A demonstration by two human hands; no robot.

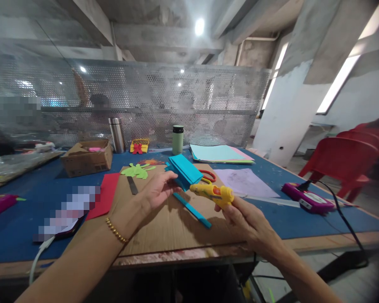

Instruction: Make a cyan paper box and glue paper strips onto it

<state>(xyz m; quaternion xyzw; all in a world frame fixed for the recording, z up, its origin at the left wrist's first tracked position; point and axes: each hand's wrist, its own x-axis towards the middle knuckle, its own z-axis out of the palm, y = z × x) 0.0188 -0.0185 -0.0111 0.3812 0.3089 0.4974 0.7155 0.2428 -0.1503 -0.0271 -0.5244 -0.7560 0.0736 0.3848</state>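
Note:
My left hand (159, 189) pinches a folded piece of blue paper (185, 170), held above a sheet of brown cardboard (158, 235). My right hand (244, 216) is wrapped round a yellow glue gun (213, 192), its nozzle at the lower right edge of the folded paper. A narrow blue paper strip (194, 211) lies on the cardboard under my hands. Behind the glue gun show the red and yellow handles of scissors (209, 174). Light green paper cut-outs (138, 171) and a dark flat strip (132, 185) lie beyond my left wrist.
Red paper (105, 195) and a blurred-out phone with a white cable (44, 248) lie left. A cardboard box (87, 159), steel flask (117, 135) and green bottle (177, 140) stand at the back. Purple paper (244, 182) and a purple power strip (308, 198) lie right.

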